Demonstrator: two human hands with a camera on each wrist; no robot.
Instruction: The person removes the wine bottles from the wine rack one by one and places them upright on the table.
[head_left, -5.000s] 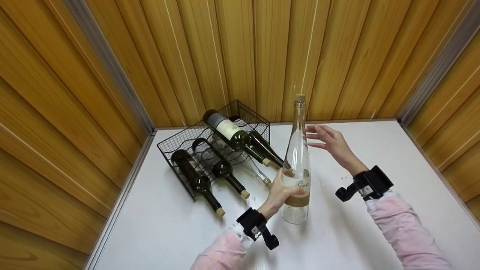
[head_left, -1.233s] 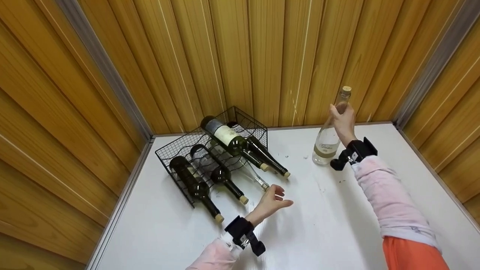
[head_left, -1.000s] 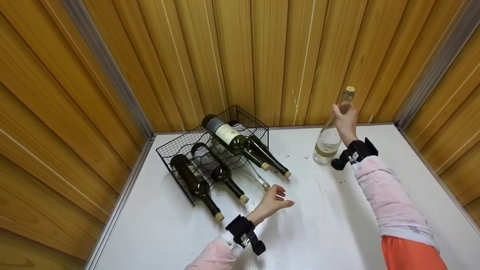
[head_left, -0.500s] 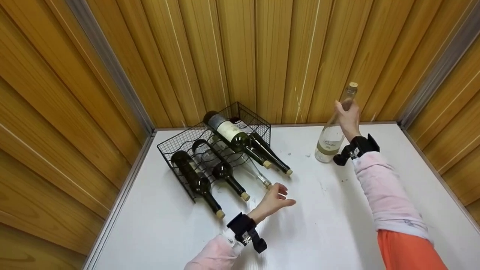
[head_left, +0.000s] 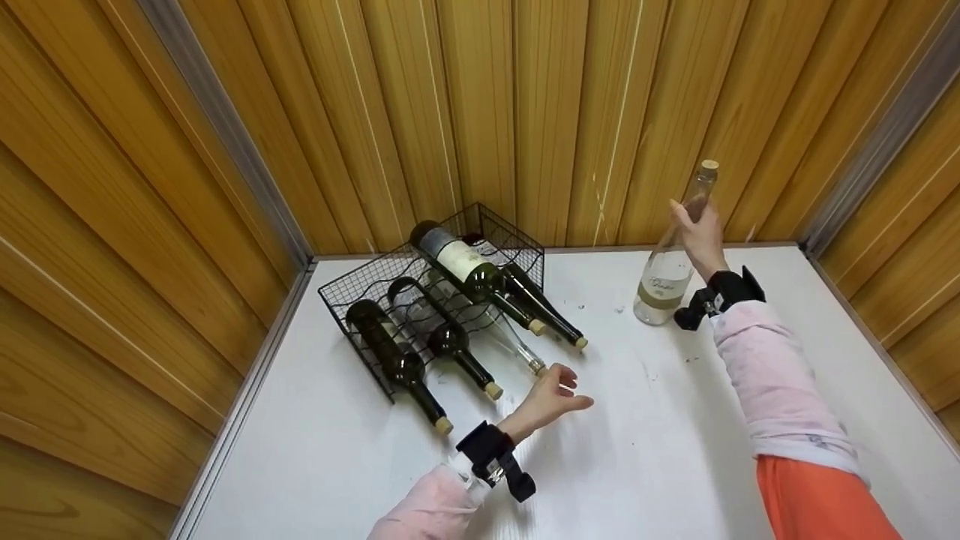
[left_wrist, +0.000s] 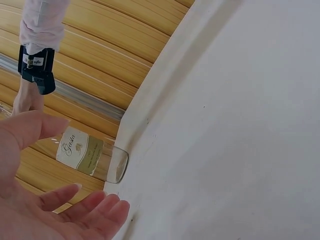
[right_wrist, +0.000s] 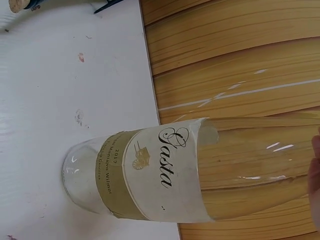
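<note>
A corked clear glass wine bottle point(head_left: 664, 289) with a white and gold label stands at the back right of the table, leaning slightly. My right hand point(head_left: 701, 236) grips its neck just below the cork. The right wrist view shows the label point(right_wrist: 165, 172) and base large, with only a bit of the hand point(right_wrist: 315, 180) at the edge. My left hand point(head_left: 546, 399) holds nothing; its fingers are spread and loosely bent, close to the corked mouth of a clear bottle point(head_left: 514, 345) lying in the rack. In the left wrist view, the left palm point(left_wrist: 30, 210) overlaps the standing bottle.
A black wire rack point(head_left: 345, 285) at the back left holds several corked bottles lying down, including a dark one point(head_left: 409, 367), another dark one point(head_left: 450, 341) and a white-labelled green one point(head_left: 459, 259). Their necks point toward the front right. Wood-patterned walls point(head_left: 555, 112) enclose the white table point(head_left: 315, 465).
Five seconds ago my left hand held the clear bottle mid-table; since then it has let go. The bottle now stands farther back and right, its neck gripped by my right hand. Little differs over the last second.
</note>
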